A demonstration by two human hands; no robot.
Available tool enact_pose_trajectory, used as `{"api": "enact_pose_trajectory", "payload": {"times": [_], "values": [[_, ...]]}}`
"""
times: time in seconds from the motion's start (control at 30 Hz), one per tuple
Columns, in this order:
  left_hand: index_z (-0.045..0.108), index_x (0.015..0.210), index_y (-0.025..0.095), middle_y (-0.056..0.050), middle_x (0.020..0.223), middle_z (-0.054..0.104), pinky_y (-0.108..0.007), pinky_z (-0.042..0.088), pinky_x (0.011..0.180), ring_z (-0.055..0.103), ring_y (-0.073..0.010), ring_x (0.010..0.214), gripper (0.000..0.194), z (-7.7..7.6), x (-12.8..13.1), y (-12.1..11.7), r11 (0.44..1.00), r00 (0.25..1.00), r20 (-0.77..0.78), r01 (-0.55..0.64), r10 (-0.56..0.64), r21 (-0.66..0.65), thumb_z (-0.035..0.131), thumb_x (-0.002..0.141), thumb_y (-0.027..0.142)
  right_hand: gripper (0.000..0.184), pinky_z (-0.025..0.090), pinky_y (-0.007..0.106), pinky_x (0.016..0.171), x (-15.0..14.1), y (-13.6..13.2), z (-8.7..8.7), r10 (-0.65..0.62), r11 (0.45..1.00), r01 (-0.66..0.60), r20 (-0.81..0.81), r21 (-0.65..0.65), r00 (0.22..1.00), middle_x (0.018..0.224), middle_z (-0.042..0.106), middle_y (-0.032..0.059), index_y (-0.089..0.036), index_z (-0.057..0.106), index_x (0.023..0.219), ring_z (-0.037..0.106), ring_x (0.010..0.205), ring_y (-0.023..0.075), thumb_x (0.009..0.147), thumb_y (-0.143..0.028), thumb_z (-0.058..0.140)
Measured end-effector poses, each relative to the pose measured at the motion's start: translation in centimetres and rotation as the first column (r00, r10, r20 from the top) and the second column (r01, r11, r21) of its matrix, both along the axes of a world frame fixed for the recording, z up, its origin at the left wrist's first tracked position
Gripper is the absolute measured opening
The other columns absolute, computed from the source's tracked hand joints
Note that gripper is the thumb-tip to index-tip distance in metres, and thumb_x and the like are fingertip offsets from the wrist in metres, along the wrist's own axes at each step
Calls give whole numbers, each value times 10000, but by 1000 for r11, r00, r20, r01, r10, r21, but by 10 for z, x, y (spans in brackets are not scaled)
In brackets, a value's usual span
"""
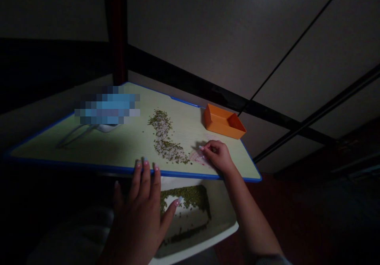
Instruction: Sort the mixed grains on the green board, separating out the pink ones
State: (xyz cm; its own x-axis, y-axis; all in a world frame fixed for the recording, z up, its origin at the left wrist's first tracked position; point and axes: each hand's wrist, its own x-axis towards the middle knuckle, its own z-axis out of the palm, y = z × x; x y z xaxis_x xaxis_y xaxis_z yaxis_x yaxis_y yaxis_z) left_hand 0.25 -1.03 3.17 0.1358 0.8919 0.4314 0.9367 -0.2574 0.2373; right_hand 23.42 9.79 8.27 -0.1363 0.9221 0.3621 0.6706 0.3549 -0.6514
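Note:
My left hand [141, 205] lies with its fingers spread, the fingertips on the blue near edge of a pale yellow board [190, 118]. On the board's right part, my right hand [219, 154] is closed in a pinch. What sits between thumb and forefinger, if anything, is too small to make out. Beneath that hand the board shows pinkish marks [200, 157]. Just left of it, a curved strip of mixed green and whitish grains [162, 134] is spread over the board. Below the board's near edge, a white tub [234, 227] holds small green grains [192, 193]; my left thumb is over its opening.
An orange open box [224, 130] stands at the board's right back corner. At the left is a blurred-out blue object on a white base [108, 128]. Pale panels [190, 27] rise behind the board. The surroundings are dark.

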Motion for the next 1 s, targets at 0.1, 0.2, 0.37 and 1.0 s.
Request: {"api": "enact_pose_trajectory", "payload": {"times": [0.1,0.2,0.37,1.0], "values": [[362,1375,34,-230,1518,241,-638,136,1091,126,-332,1440,708,0,0,0,1000,1000,14,2,-2,4,287,848,501,269,361,221,545,-1,-1,2,45,999,-45,19,5,999,497,533,-27,-172,596,601,457,493,96,789,-361,630],[359,1376,37,-229,1520,238,-641,130,1091,121,-331,1442,704,-1,0,1,1000,1000,17,6,-6,4,280,851,499,273,342,215,503,-1,-2,2,58,998,-59,-30,-28,998,486,527,-27,-170,588,602,441,472,93,791,-364,627],[360,1375,33,-235,1521,229,-649,155,1078,110,-334,1443,710,-1,0,2,1000,1000,-14,3,-3,-12,278,847,502,265,329,210,493,-3,-1,2,40,999,-41,-32,-21,999,478,516,-30,-169,584,607,427,466,89,789,-356,625],[382,1358,32,-223,1524,232,-634,169,1084,111,-324,1444,700,-4,-4,3,1000,1000,-31,5,-5,-11,273,843,494,292,286,191,449,1,2,-4,5,990,-31,-185,-140,983,509,503,-29,-159,555,613,409,466,73,772,-393,627]]}}
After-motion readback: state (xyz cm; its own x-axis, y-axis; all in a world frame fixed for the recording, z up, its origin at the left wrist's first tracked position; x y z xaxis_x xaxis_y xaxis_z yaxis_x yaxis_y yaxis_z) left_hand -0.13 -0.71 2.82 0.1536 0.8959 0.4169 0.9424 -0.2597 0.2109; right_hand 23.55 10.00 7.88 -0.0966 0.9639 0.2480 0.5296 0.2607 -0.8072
